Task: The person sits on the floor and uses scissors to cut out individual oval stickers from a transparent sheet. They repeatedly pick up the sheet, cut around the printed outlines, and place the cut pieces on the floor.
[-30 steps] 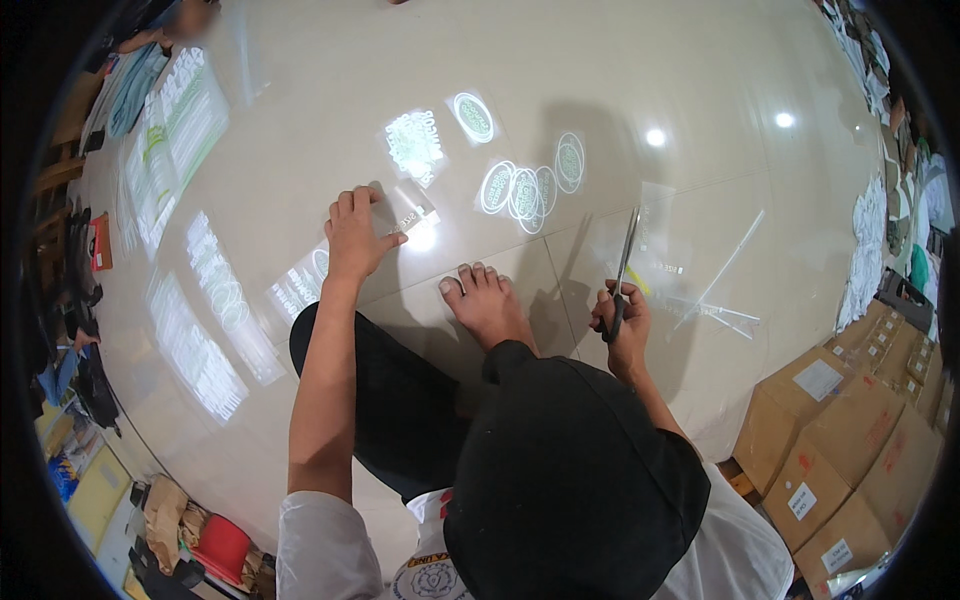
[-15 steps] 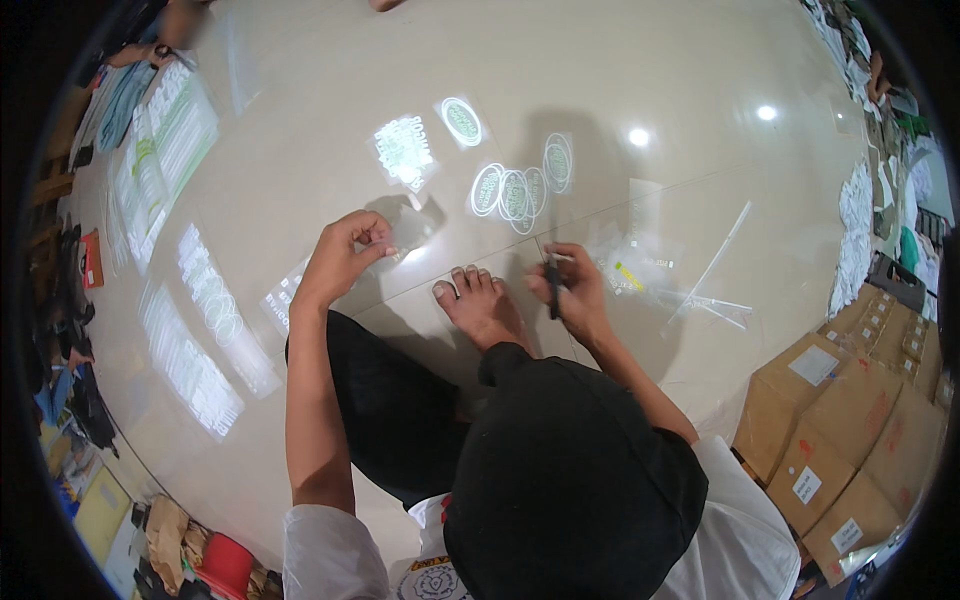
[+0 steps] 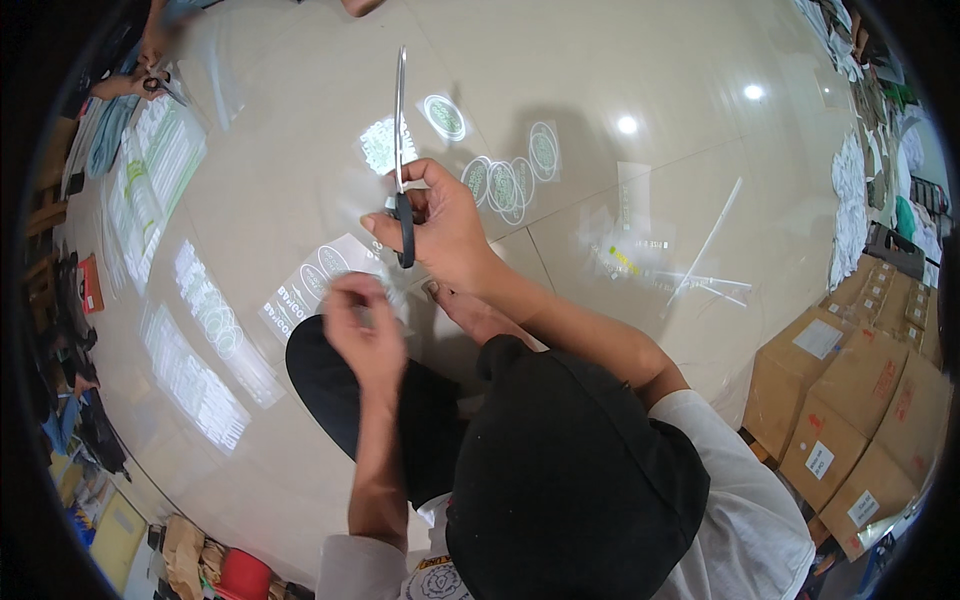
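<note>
My right hand [image 3: 445, 225] is closed around a pair of scissors [image 3: 402, 130]. Their black handles sit at the fingers and the long metal blades point away from me, over a clear sheet with pale lettering [image 3: 382, 145]. My left hand [image 3: 362, 325] is smeared by motion, so its fingers are hard to read. It hovers at the edge of a clear printed sheet [image 3: 345, 248] with white ovals and letters, just beyond my knee. Past my right hand lie several clear cut-outs with green-and-white ovals [image 3: 503, 185], and another oval cut-out [image 3: 443, 117] lies farther off.
Clear strips [image 3: 705, 240] and scraps [image 3: 615, 250] lie on the tiled floor to the right. More printed sheets [image 3: 195, 375] and a large stack [image 3: 160, 165] are at left. Cardboard boxes [image 3: 800, 380] stand at right. Another person's hand [image 3: 135, 85] with scissors shows at far left.
My right hand has swung left across my foot, with the scissors turned to point away. My left hand has come nearer to me and right, to the printed sheet.
</note>
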A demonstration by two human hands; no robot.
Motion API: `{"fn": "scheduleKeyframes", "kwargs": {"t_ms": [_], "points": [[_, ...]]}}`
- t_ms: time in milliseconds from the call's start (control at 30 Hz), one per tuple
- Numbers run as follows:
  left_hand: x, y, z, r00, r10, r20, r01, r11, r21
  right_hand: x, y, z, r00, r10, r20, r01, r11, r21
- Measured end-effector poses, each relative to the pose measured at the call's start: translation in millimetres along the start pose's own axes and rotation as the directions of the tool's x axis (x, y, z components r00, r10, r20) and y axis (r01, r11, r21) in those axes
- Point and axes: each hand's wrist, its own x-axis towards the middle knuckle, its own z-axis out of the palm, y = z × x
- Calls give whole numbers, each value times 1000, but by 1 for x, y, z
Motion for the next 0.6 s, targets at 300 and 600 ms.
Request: {"fn": "scheduleKeyframes", "kwargs": {"t_ms": [300,600], "points": [[31,28,88,933,107,344,360,-330,-873,-4,-63,12,956,58,-287,35,950,311],[93,87,112,973,143,181,89,495,-864,3,-70,-86,820,-206,-535,360,911,201]]}}
